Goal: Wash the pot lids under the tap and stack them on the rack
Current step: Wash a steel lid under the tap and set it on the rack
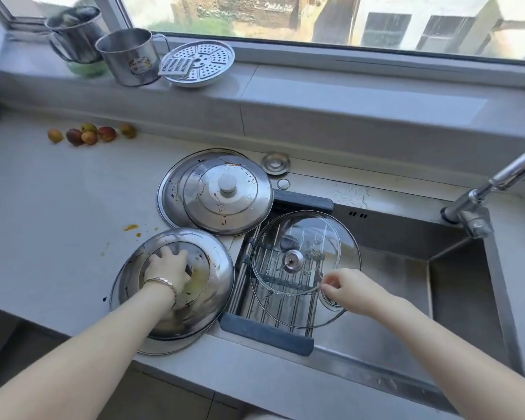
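Sunlit bench (58, 207) beside the sink (467, 283): left hand (167, 272) grips a dirty steel lid's (215, 277) knob; right hand (350, 291) pinches the glass lid's (346, 237) rim on the rack (267, 331). Wet glass could slip and chip.

Sink (455, 286) occupies the right of the frame, with the tap (479, 204) at its upper right edge. Roll-up rack (267, 322) spans the sink's left portion; two glass lids (303, 265) lie overlapping on it. On the counter (58, 213) left of the rack: two stacked steel lids (225, 195) at centre, another steel lid (176, 283) below them. Fruit (88, 134) sits at far left. On the windowsill (331, 95), upper left: two mugs (128, 56) and a steamer plate (200, 63).
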`<action>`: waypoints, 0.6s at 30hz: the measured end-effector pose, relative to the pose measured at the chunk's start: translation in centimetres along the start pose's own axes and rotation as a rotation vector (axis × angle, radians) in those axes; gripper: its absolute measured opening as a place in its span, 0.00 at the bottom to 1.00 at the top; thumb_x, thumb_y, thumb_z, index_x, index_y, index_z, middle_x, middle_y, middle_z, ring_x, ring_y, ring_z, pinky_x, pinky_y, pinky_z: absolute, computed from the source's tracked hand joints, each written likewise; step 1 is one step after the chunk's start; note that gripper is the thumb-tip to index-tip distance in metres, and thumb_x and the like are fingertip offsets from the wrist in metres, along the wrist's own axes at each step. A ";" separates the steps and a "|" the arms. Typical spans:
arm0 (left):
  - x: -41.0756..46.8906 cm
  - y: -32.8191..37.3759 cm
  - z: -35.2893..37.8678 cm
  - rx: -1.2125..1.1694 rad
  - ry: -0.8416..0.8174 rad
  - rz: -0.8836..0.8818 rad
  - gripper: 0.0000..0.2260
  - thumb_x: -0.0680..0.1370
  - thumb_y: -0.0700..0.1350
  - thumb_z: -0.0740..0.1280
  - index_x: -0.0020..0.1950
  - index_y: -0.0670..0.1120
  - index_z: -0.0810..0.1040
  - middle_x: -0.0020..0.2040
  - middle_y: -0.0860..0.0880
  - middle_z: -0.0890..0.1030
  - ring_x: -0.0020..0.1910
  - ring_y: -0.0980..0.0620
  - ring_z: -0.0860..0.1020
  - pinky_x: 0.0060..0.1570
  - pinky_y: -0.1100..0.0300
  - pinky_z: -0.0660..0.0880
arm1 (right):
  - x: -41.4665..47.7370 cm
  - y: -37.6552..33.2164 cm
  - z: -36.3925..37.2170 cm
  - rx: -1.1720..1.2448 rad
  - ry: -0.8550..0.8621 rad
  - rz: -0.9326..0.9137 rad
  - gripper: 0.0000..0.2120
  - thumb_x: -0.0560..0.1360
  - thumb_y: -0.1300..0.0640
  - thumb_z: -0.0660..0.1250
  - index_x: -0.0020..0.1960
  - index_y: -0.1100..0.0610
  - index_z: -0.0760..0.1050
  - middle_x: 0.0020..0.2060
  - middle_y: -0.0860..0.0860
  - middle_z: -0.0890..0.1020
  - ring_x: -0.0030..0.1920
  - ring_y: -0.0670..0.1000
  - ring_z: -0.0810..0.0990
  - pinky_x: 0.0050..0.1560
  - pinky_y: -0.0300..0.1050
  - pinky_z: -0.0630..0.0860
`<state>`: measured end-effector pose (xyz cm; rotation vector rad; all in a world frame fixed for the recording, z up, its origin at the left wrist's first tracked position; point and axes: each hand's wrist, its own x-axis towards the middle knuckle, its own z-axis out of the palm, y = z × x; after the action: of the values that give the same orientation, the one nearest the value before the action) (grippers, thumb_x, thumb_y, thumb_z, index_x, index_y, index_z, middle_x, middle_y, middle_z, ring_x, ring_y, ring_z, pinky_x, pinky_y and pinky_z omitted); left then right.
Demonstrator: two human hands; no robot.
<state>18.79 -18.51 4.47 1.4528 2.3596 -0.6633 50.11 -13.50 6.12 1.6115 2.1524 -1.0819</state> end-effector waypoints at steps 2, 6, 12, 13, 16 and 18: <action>-0.9 0.4 -0.4 -0.049 0.128 0.042 0.13 0.75 0.43 0.62 0.59 0.43 0.72 0.58 0.38 0.70 0.57 0.38 0.70 0.52 0.52 0.70 | -0.2 0.3 -0.2 0.029 0.058 0.011 0.13 0.79 0.53 0.57 0.54 0.56 0.78 0.52 0.51 0.82 0.52 0.52 0.79 0.47 0.42 0.73; -3.6 2.7 -2.1 -0.167 0.402 0.256 0.10 0.63 0.40 0.74 0.41 0.40 0.78 0.40 0.37 0.75 0.42 0.37 0.74 0.36 0.52 0.72 | -1.0 0.9 -0.7 0.078 0.096 -0.015 0.13 0.79 0.53 0.57 0.47 0.58 0.78 0.45 0.53 0.83 0.47 0.53 0.80 0.41 0.42 0.71; -8.4 10.0 -5.5 -0.272 0.504 0.532 0.10 0.61 0.48 0.70 0.39 0.46 0.79 0.36 0.44 0.75 0.34 0.43 0.74 0.30 0.57 0.69 | -2.1 2.0 -1.8 0.848 0.201 0.127 0.20 0.80 0.45 0.53 0.58 0.60 0.72 0.48 0.55 0.79 0.52 0.55 0.79 0.56 0.53 0.75; -8.9 11.5 -5.9 -0.294 0.491 0.570 0.10 0.61 0.49 0.67 0.39 0.46 0.79 0.37 0.45 0.75 0.35 0.43 0.74 0.30 0.57 0.70 | -2.3 2.5 -2.1 1.039 0.183 0.209 0.21 0.80 0.44 0.52 0.56 0.60 0.72 0.48 0.58 0.80 0.54 0.58 0.80 0.56 0.53 0.76; -10.5 16.2 -6.6 -0.341 0.479 0.688 0.12 0.64 0.49 0.65 0.43 0.46 0.79 0.41 0.45 0.75 0.40 0.44 0.74 0.35 0.55 0.73 | -3.4 5.0 -2.6 1.371 0.199 0.366 0.27 0.79 0.40 0.52 0.54 0.61 0.77 0.48 0.59 0.84 0.52 0.58 0.82 0.54 0.51 0.78; -11.6 19.3 -7.1 -0.379 0.438 0.753 0.13 0.68 0.49 0.65 0.49 0.44 0.78 0.46 0.44 0.74 0.46 0.44 0.72 0.41 0.54 0.73 | -4.4 7.0 -3.2 1.408 0.323 0.439 0.26 0.78 0.40 0.54 0.50 0.61 0.79 0.43 0.56 0.84 0.45 0.54 0.82 0.45 0.46 0.78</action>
<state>41.18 -16.14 11.57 2.2271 1.7952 0.3012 58.76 -13.66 8.08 2.6735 0.8165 -2.4961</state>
